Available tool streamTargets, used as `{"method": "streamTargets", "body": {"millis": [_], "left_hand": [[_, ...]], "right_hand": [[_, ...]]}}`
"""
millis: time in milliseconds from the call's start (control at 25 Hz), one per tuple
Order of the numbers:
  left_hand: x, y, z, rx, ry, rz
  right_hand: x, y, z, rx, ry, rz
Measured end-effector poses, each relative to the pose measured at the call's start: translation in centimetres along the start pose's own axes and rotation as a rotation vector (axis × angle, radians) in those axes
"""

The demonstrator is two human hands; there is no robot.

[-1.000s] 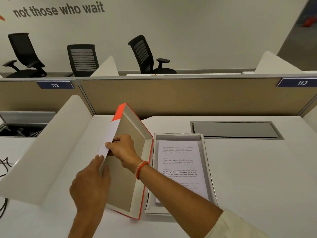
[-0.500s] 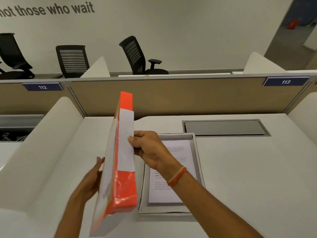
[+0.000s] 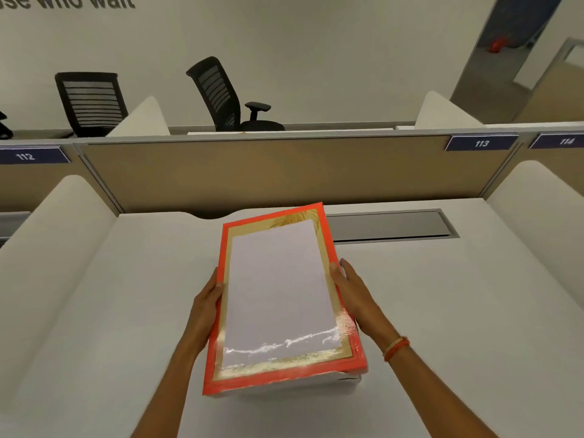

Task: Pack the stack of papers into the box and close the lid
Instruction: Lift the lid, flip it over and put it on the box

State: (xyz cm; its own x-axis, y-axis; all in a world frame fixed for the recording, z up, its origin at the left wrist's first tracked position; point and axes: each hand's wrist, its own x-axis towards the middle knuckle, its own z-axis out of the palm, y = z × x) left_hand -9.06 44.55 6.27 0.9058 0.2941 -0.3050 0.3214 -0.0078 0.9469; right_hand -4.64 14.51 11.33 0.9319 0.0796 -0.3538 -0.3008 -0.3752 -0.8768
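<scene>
Fingers (image 3: 218, 281) of the left hand (image 3: 207, 306) press flat against the long left edge of the lid (image 3: 281, 298), held together rather than spread, with only the thumb tip showing over the orange border; the rest of them are hidden behind or under the side. On the opposite long edge the right hand (image 3: 354, 295) does the same: its fingers lie close together along the side wall, thumb up at the rim, so the lid is clamped between the two palms. A bracelet (image 3: 396, 347) circles the right wrist.

Seen from the middle of the lid, the left hand sits at about 9 o'clock and the right at about 3 o'clock. The lid faces up, orange at the border, with a gold band and a pale shiny centre (a streak of glare crosses its near end).

Almost all of the box (image 3: 346, 379) is covered by the lid; only a white sliver shows at 5 o'clock, below the near right corner. The papers cannot be seen at all. Whether the lid is fully seated or hangs just above the box is hard to tell.

All of this is over the white desk (image 3: 458, 311), with a grey cable hatch (image 3: 392, 224) at 1 o'clock, its left end cut off behind the lid's far corner.
</scene>
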Motion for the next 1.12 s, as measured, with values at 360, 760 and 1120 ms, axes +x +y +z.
{"method": "streamTargets", "body": {"millis": [360,760,1120], "left_hand": [[1.5,-1.4,3.4,0.327,0.063,0.128],[1.8,-3.9,3.4,0.496,0.124,0.118],[2.2,-3.8,4.4,0.475,0.159,0.109]], "right_hand": [[1.3,5.5,0.7,-0.137,0.104,0.023],[2.6,7.6,2.0,-0.202,0.112,0.035],[3.3,8.5,2.3,-0.241,0.169,0.049]]}}
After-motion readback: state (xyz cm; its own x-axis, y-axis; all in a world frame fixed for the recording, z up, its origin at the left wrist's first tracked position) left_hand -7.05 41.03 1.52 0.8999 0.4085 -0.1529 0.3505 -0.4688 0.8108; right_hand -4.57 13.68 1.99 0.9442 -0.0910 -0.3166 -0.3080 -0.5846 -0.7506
